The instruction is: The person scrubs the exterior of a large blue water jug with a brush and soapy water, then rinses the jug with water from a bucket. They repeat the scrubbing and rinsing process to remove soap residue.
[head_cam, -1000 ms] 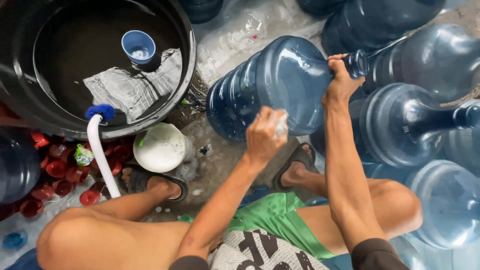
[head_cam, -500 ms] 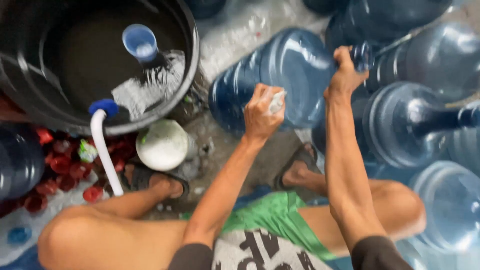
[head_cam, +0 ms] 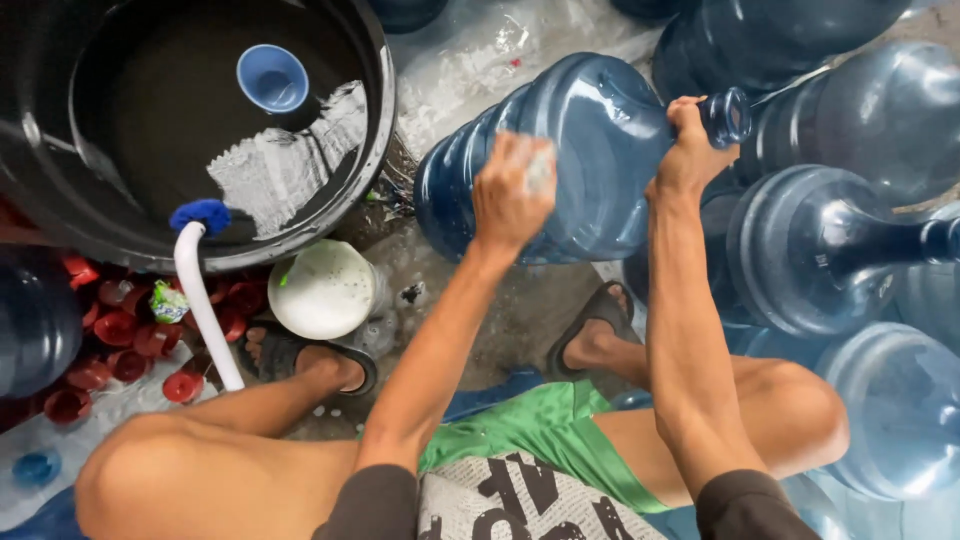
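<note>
A big blue water jug (head_cam: 590, 130) lies on its side in front of me, its neck pointing right. My right hand (head_cam: 688, 150) grips the jug at the shoulder by its neck. My left hand (head_cam: 512, 192) presses a small pale scrubbing pad (head_cam: 538, 165) against the jug's side, fingers curled round it. Both my knees and sandalled feet show below the jug.
A large black tub (head_cam: 370, 120) of water with a blue cup (head_cam: 272, 78) and a cloth stands at upper left; a white hose (head_cam: 205, 300) hangs over its rim. A white container (head_cam: 322, 288) and several red caps (head_cam: 130, 335) lie below it. More blue jugs (head_cam: 830, 250) crowd the right.
My left hand has slid up and to the right along the jug's side with the pad. The right hand keeps its hold by the neck.
</note>
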